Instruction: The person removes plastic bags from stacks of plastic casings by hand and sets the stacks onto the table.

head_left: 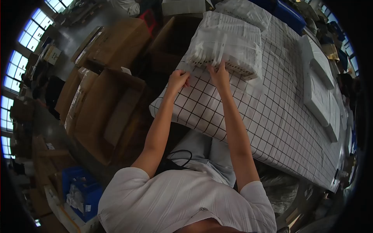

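Note:
A stack of flat white items in clear plastic bags [233,40] lies on the table, with a row of small dark marks along its front edge. My right hand [220,77] is at that front edge, its thumb and fingers closed on the clear plastic. To the left, my left hand [179,80] hovers over the table's corner beside the stack. Its fingers are curled together, and whatever they hold, if anything, is too small to make out.
A white tablecloth with a black grid [202,101] covers the table. Open cardboard boxes [93,112] stand on the floor at left. White flat packages [316,85] lie along the right side. A blue crate [289,17] sits at the far end, and a blue bin [91,198] stands lower left.

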